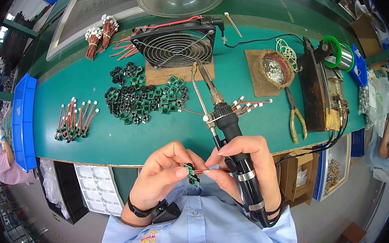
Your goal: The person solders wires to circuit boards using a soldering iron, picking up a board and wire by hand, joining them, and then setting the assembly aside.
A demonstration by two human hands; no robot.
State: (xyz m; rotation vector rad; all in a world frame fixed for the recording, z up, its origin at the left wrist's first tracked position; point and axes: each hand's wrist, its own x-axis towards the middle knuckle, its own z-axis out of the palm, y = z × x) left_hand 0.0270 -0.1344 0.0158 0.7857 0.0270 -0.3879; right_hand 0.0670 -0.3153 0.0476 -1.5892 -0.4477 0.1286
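Between the thumb and fingers of my left hand (166, 171) is a small green circuit board (191, 175), held upright just off the bench's front edge. A short red wire (200, 171) runs from the board to the pinched thumb and finger of my right hand (246, 165). That same right hand carries a black soldering iron (228, 120) with a wire-feed tube clamped along it, its tip pointing away from me toward the fan. A heap of black and green boards (146, 96) lies beyond my left hand. More wires with white plugs (251, 105) lie behind the iron.
A black fan (175, 46) stands at the back. Wired boards (75, 120) lie at left beside a blue tray (24, 120); wire bundles (92, 43) sit behind. At right are a solder pot (276, 69), pliers (296, 116), a solder spool (339, 53) and a dark box (317, 90).
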